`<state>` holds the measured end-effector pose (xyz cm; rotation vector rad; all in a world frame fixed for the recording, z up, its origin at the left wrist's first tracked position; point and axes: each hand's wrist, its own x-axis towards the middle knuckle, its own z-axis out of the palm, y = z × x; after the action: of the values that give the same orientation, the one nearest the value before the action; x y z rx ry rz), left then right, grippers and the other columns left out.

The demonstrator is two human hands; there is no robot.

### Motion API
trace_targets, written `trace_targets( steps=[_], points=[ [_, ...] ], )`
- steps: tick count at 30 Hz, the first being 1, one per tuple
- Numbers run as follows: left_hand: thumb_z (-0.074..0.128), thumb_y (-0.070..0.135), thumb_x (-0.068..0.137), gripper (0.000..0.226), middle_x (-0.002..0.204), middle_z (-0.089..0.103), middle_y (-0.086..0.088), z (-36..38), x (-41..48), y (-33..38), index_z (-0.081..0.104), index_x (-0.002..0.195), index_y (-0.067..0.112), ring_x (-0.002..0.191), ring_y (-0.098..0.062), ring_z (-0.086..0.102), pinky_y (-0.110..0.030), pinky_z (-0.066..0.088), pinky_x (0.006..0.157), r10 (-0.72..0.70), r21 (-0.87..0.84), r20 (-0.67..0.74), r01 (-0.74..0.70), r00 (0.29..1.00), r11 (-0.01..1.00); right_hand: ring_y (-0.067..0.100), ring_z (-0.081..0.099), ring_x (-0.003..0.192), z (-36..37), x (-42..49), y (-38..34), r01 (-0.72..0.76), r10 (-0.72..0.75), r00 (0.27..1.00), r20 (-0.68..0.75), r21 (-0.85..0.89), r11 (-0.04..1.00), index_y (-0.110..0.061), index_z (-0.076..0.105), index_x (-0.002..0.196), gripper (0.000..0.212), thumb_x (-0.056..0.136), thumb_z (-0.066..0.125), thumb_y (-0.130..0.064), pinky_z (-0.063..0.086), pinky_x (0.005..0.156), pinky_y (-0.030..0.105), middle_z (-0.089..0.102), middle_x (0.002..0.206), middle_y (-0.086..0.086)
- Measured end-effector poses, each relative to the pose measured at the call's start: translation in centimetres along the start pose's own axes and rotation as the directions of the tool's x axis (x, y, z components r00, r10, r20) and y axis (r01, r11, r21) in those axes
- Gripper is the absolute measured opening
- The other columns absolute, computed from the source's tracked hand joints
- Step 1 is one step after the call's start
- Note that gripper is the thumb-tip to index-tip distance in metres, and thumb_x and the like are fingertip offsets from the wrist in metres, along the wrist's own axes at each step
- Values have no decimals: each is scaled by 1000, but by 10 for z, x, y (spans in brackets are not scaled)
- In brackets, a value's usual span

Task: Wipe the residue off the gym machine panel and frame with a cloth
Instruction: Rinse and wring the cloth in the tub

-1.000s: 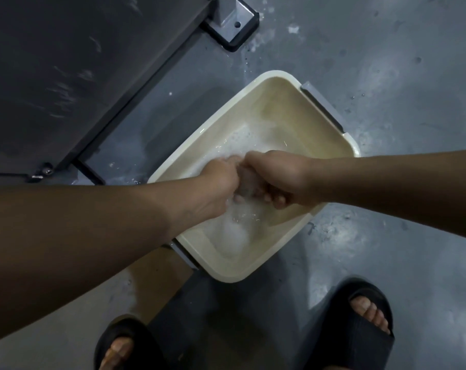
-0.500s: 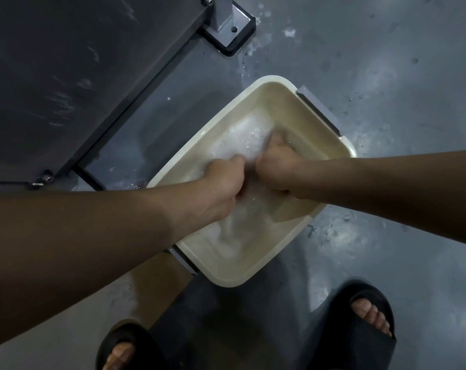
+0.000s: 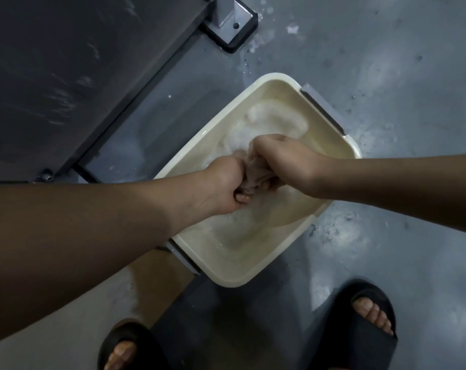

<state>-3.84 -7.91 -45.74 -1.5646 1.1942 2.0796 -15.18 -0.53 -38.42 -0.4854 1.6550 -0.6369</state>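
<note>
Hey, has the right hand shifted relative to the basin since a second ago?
Yes. The right hand has moved toward the basin's far rim and now sits beyond the left hand, both gripping the cloth.

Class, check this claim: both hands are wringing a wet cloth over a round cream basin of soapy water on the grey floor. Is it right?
Not quite. The head view shows the basin is rectangular with rounded corners, not round. The rest holds: the left hand and right hand wring the cloth over soapy water.

Both hands wringing cloth, over basin
</note>
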Motion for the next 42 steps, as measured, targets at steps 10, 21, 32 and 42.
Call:
trace_targets(
  steps=[10, 21, 32, 42],
  points=[
    [52, 13, 105, 13, 82, 61, -12, 6, -14, -2, 61, 110, 5, 57, -18, 55, -22, 43, 45, 132, -249, -110, -156, 985, 956, 37, 55, 118, -8, 20, 16, -116, -28, 960, -278, -486, 866, -10, 47, 92, 16, 107, 42, -14, 40, 91, 32, 59, 119, 17],
    [60, 31, 98, 54, 101, 63, -8, -2, -22, -4, 38, 146, 22, 78, -19, 63, -31, 48, 57, 142, -263, -18, -142, 990, 954, 10, 60, 62, -9, 15, 19, -28, 3, 998, -70, -366, 930, -23, 65, 76, 33, 98, 63, -49, 46, 57, 24, 66, 71, -5],
    [45, -7, 101, 39, 125, 53, -12, -1, -22, -11, 41, 131, 17, 92, -34, 69, -44, 63, 64, 92, -82, -171, -107, 981, 991, 32, 56, 94, -9, 27, 20, -93, -15, 983, -183, -570, 816, -11, 49, 101, 17, 109, 39, -23, 39, 77, 33, 60, 103, 15],
    [59, 23, 101, 52, 93, 66, -3, -5, -28, -13, 37, 147, 21, 69, -16, 60, -29, 47, 53, 141, 86, -132, -130, 981, 988, 31, 60, 92, -20, 37, 23, -19, -38, 997, -71, -666, 746, -29, 43, 96, 22, 87, 55, -13, 53, 75, 36, 60, 100, 9]
  ],
)
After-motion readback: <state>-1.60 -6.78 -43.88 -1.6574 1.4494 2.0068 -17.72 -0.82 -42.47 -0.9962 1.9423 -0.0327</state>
